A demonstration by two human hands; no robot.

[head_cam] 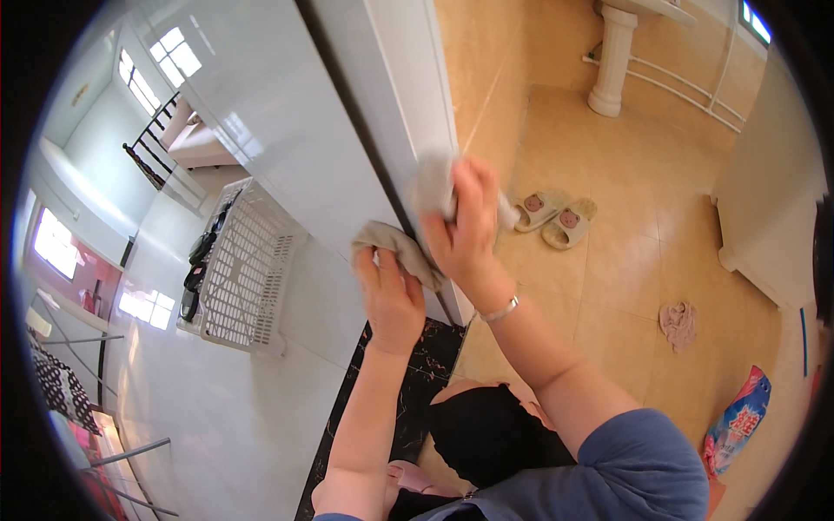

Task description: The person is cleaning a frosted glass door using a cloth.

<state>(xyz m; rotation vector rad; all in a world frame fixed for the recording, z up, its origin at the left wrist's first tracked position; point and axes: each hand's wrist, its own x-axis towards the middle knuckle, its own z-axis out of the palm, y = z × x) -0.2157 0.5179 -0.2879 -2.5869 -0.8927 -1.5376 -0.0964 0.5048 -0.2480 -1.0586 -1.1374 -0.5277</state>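
Observation:
My left hand [391, 299] presses a folded grey cloth [397, 244] against the lower part of a white door frame [407, 84], its fingers on the cloth. Higher up and to the right, my right hand [470, 218], with a bracelet at the wrist, grips another piece of grey cloth [435, 182] against the frame's edge. This piece is blurred, and whether the two pieces are joined is hard to tell. A dark gap runs along the frame beside the glossy white wall panel [280, 98].
A white plastic basket [244, 280] stands at left near a black threshold [417, 365]. On the tan tiled floor lie a pair of slippers [565, 218], a crumpled pink cloth [679, 325] and a detergent bag [736, 423]. A white appliance [769, 195] and a sink pedestal [611, 62] stand beyond.

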